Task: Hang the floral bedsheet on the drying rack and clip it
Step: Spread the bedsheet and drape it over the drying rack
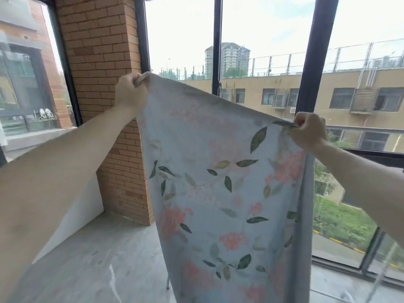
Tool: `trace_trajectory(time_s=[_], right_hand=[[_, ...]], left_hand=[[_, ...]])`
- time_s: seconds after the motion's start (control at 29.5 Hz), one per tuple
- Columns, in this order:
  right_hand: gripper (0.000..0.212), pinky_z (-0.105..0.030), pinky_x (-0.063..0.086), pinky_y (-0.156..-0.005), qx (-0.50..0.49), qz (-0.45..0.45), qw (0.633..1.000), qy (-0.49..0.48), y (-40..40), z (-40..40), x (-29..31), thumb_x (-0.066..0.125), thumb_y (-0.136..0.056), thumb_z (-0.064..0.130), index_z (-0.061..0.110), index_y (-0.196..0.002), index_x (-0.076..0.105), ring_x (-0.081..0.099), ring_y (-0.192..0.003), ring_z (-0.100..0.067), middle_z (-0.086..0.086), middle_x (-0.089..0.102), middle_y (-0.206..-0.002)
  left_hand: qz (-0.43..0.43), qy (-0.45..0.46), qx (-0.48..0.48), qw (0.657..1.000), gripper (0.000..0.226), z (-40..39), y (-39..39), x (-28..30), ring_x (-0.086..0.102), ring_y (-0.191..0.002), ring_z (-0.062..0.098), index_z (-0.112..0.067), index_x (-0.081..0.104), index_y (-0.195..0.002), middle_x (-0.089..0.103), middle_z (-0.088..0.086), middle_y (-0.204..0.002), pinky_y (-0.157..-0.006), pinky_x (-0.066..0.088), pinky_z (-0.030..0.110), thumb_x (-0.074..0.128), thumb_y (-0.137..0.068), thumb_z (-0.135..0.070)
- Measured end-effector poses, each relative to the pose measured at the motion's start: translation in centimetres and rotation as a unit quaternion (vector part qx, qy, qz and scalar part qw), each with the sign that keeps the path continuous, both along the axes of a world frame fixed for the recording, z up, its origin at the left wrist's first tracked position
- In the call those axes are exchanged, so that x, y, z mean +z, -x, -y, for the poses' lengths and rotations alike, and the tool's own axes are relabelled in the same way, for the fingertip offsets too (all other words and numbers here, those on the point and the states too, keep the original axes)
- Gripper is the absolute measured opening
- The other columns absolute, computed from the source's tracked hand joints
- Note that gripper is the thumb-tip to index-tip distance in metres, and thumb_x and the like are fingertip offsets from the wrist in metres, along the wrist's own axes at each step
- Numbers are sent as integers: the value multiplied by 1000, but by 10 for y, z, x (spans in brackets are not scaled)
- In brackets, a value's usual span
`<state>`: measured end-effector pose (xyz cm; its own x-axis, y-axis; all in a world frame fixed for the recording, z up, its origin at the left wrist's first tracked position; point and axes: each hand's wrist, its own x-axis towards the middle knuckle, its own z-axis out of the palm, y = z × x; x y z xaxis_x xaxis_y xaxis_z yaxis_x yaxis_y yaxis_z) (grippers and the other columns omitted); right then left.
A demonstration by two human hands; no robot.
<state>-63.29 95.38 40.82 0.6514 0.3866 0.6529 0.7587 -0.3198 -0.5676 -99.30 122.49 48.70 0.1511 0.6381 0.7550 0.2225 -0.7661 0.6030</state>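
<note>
Before the tall windows (pixel 260 40), head view: both arms are raised and spread, and the floral bedsheet (pixel 218 182) hangs between them as a flat panel. The left hand (pixel 131 90) is clenched round one upper corner, cloth bunched inside the fist, and is held higher. The right hand (pixel 309 131) pinches the top edge between thumb and curled fingers and sits lower, so the upper hem slopes down towards it. Judged purpose of this hold: spreading the hands keeps the top edge taut and the cloth unfolded, ready to be laid over a bar. The sheet falls free towards the concrete floor (pixel 87 259); its lower end is out of frame.

A thin pale leg (pixel 168 283) shows beside the sheet's lower left edge, and may belong to the drying rack; the rack itself is hidden behind the cloth, so contact cannot be confirmed. No clips are visible. A brick pillar (pixel 102 62) stands left of the sheet. Assessment: hanging not yet complete, clipping not begun.
</note>
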Motion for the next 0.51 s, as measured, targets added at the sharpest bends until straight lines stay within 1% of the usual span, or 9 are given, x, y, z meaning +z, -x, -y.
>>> trace_trajectory(time_s=[0.07, 0.14, 0.17, 0.24, 0.31, 0.34, 0.41, 0.44, 0.51], right_hand=[[29, -25, 39, -55, 11, 4, 1000, -11, 3, -1, 2, 66, -88, 18, 11, -61, 55, 44, -62, -22, -5, 51, -59], [40, -28, 39, -54, 21, -2, 999, -27, 6, -4, 2, 67, -91, 30, 9, -60, 54, 41, -59, -20, -5, 48, -56], [41, -30, 38, -53, 22, -7, 999, -33, 6, -4, 1, 67, -91, 30, 9, -60, 53, 40, -58, -21, -4, 46, -55], [36, -30, 34, -51, 16, -18, 999, -33, 8, -2, -2, 64, -89, 22, 11, -58, 50, 38, -58, -22, -4, 44, -54], [27, -30, 32, -52, 8, -31, 999, -22, 7, 4, -7, 58, -85, 13, 12, -59, 49, 38, -58, -22, -4, 44, -55], [23, -30, 32, -52, 5, -37, 999, -14, 6, 6, -10, 56, -83, 10, 11, -61, 51, 39, -59, -23, -4, 45, -56], [20, -27, 34, -51, -3, -41, 999, 5, 7, 10, -17, 59, -85, 12, 6, -66, 57, 42, -59, -22, -6, 50, -59], [24, -26, 35, -51, -6, -38, 999, 11, 6, 12, -19, 63, -88, 17, 3, -68, 60, 43, -58, -21, -7, 52, -60], [35, -24, 36, -52, -3, -32, 999, 11, 5, 13, -22, 67, -91, 28, 0, -71, 62, 44, -58, -19, -8, 55, -61]], left_hand=[[60, -63, 11, 996, 31, 9, -8, 30, 36, -61, 8, -19, 43, -65, 42, -3, -67, -58, 31, 23, 49, -96, -21], [40, -113, 12, 993, 31, 16, -20, 50, 36, -63, 8, -9, 50, -68, 41, -1, -69, -59, 31, 20, 48, -96, -23], [-7, -129, 9, 992, 32, 19, -26, 51, 35, -63, 10, -5, 51, -71, 40, -1, -68, -57, 31, 19, 47, -97, -22], [-135, -141, 27, 980, 29, 21, -29, 35, 40, -63, 13, -11, 49, -73, 43, -3, -68, -54, 31, 17, 48, -100, -20], [-248, -127, 73, 958, 20, 9, -26, 5, 53, -75, 23, -13, 59, -85, 57, 2, -80, -64, 40, 29, 49, -102, -19], [-284, -119, 97, 946, 19, 1, -22, -10, 58, -81, 28, -14, 63, -90, 62, 5, -86, -67, 42, 33, 50, -102, -19], [-279, -89, 111, 950, 23, -14, -15, -35, 63, -84, 33, -19, 64, -85, 66, 7, -87, -69, 46, 36, 50, -104, -21], [-262, -66, 109, 957, 29, -18, -14, -43, 63, -83, 34, -23, 60, -77, 66, 7, -83, -67, 46, 36, 50, -104, -22], [-251, -41, 104, 961, 38, -23, -15, -54, 61, -80, 35, -22, 53, -68, 63, 6, -78, -64, 40, 34, 49, -105, -26]])
